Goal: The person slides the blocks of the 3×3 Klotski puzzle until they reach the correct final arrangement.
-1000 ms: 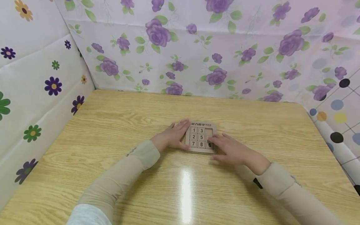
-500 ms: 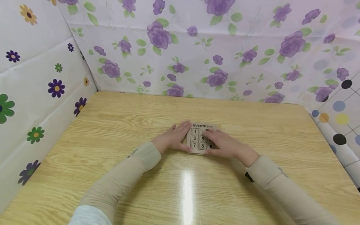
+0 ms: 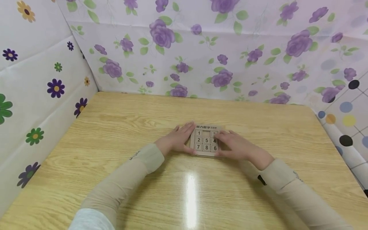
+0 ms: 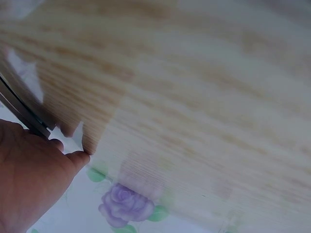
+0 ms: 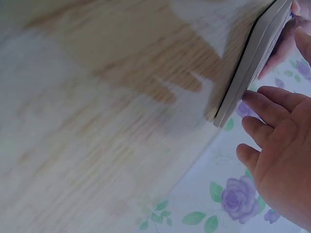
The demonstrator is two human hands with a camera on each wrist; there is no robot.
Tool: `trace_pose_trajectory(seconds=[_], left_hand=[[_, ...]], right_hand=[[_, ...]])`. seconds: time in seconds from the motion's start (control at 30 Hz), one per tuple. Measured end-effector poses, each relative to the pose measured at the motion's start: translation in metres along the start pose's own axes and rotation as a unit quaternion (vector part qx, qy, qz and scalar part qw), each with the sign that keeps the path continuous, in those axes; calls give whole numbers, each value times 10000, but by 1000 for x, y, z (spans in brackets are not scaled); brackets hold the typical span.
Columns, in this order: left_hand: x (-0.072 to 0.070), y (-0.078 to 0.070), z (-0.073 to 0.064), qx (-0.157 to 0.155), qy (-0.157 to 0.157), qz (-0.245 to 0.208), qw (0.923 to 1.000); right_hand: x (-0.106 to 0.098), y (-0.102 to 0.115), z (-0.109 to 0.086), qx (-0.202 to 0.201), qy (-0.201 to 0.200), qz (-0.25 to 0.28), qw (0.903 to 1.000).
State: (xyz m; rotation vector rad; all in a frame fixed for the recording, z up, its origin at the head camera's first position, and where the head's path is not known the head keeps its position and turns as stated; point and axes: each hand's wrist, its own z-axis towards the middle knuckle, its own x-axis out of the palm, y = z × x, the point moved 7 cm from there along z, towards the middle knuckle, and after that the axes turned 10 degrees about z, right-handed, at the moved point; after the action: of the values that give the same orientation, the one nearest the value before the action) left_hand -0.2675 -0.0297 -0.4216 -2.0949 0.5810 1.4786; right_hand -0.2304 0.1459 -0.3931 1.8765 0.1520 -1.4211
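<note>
A wooden number slide puzzle (image 3: 206, 147) lies flat on the table, with dark lettering along its top border. Its rows read 1, a gap, and a mostly covered tile (image 3: 213, 132) at top right; then 2, 5, 4; then 7, 8, 6. My left hand (image 3: 176, 140) rests along the left side, straight fingers at the upper corner and thumb at the lower one. On the right side, my right hand (image 3: 237, 147) touches the top-right tiles with an extended fingertip, its thumb at the lower right corner. Both wrist views show the board (image 4: 22, 109) (image 5: 248, 60) edge-on beside the fingers.
The wood-grain table (image 3: 138, 121) extends around the puzzle and carries a bright light reflection (image 3: 191, 201) in front. Flowered cloth (image 3: 184, 48) hangs behind it, with other patterned cloths at left (image 3: 34, 105) and right (image 3: 349, 105).
The right fingertip went left over the top row, then back right. The 3 tile has left the top middle, and the gap has shifted there from the top right. The left hand stays put.
</note>
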Motion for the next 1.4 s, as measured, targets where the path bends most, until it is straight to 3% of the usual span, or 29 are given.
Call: trace_pose_trajectory(seconds=[0.43, 1.03, 1.23, 1.4], left_hand=[[1, 2, 1, -64, 16, -6, 10000], [5, 3, 4, -117, 105, 35, 9999], [3, 2, 3, -104, 53, 1, 9999], [1, 1, 1, -87, 14, 12, 10000]], right_hand=[[8, 33, -8, -643, 242, -224, 9974], [8, 25, 15, -282, 204, -455, 9984], [12, 39, 13, -516, 128, -602, 9968], [23, 52, 11, -691, 442, -417, 9958]])
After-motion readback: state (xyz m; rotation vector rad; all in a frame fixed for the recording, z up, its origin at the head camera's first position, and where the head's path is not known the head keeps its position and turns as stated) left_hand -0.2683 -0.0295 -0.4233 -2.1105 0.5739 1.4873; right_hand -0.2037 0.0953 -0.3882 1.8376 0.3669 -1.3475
